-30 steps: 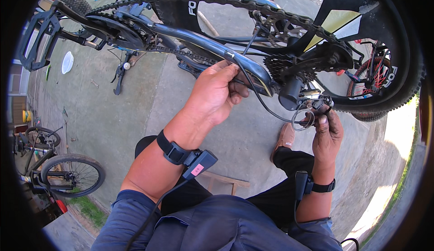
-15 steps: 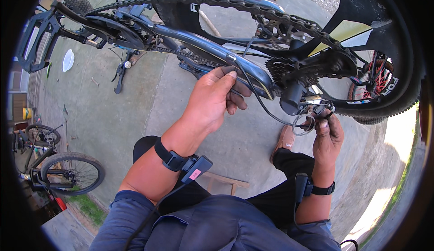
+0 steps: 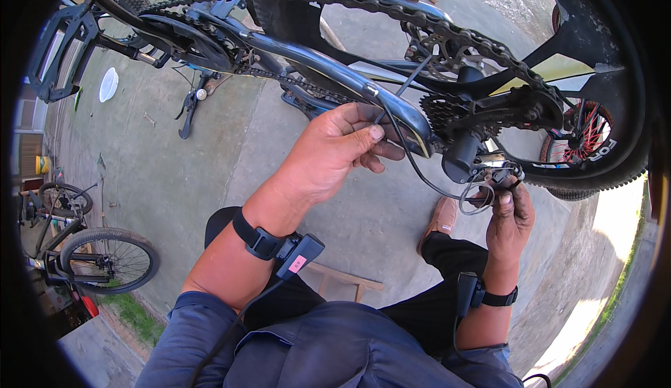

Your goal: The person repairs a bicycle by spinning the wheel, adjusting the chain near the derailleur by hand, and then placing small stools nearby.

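Currently, a bicycle (image 3: pixel 318 63) is being worked on by two bare hands, its frame tube and chain (image 3: pixel 419 17) extending across the upper part of the view. Beside the lower frame tube, near its rear end, the left hand (image 3: pixel 342 143) is being held with the thumb brought close to the index finger and the other fingers loosely curled; whether anything thin is being pinched there cannot be told. Farther to the right, the right hand (image 3: pixel 509 220) is being held up at the rear derailleur (image 3: pixel 461 159), its thumb and fingertips being pressed together around a small part at the derailleur's lower end, partly hidden by the fingers. Just beside those fingertips, a thin silvery cable loop (image 3: pixel 477 212) is hanging, and toward it a black cable (image 3: pixel 412 161) is curving down from the frame tube. Above the derailleur, the cassette (image 3: pixel 444 112) is being partly covered by dark metal parts, and behind it the thick-spoked rear wheel (image 3: pixel 622 108) is standing. On each wrist a black strap (image 3: pixel 264 243) is being worn. On the concrete ground (image 3: pixel 210 150), a white oval object (image 3: pixel 108 84) is lying, while another bicycle (image 3: pixel 108 261) is being shown at the lower left.
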A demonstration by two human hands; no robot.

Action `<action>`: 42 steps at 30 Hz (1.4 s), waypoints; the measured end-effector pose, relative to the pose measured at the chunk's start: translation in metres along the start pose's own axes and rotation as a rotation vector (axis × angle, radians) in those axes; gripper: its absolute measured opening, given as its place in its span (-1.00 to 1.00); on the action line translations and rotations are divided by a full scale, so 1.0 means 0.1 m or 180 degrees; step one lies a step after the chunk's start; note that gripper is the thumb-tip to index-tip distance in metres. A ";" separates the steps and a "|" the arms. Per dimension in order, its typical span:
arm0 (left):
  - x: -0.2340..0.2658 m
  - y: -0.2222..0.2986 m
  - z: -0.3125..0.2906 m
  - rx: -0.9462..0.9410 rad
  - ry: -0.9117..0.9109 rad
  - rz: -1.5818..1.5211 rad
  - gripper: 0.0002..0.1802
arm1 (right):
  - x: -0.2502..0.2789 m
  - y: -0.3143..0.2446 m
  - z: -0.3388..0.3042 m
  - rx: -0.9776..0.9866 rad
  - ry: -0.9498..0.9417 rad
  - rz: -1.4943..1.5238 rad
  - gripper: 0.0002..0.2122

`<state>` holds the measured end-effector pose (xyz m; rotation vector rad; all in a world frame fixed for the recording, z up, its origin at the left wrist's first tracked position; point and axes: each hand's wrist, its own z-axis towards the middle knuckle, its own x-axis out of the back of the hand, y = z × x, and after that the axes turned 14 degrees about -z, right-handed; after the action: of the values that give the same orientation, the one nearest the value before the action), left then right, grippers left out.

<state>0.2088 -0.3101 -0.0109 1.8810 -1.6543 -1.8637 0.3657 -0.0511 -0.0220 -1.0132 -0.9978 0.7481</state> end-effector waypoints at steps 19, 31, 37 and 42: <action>-0.10 0.04 -0.02 -0.0747 0.0242 0.1757 -0.79 | 0.04 -0.01 -0.01 0.0078 -0.0074 0.0109 -0.71; -0.10 0.05 -0.01 -0.1070 0.0189 0.2236 -0.83 | 0.03 -0.02 0.00 0.0126 -0.0043 0.0052 -0.71; -0.07 0.10 0.00 -0.1281 0.0113 0.2903 -0.84 | 0.04 0.02 0.00 0.0152 -0.0079 0.0085 -0.70; -0.01 0.14 0.00 -0.1960 -0.0059 0.3777 -0.84 | 0.02 0.02 -0.01 0.0152 -0.0001 0.0074 -0.71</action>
<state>0.2001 -0.3153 -0.0012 0.4190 -1.3931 -1.4959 0.3669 -0.0493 -0.0236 -0.9849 -0.9655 0.7878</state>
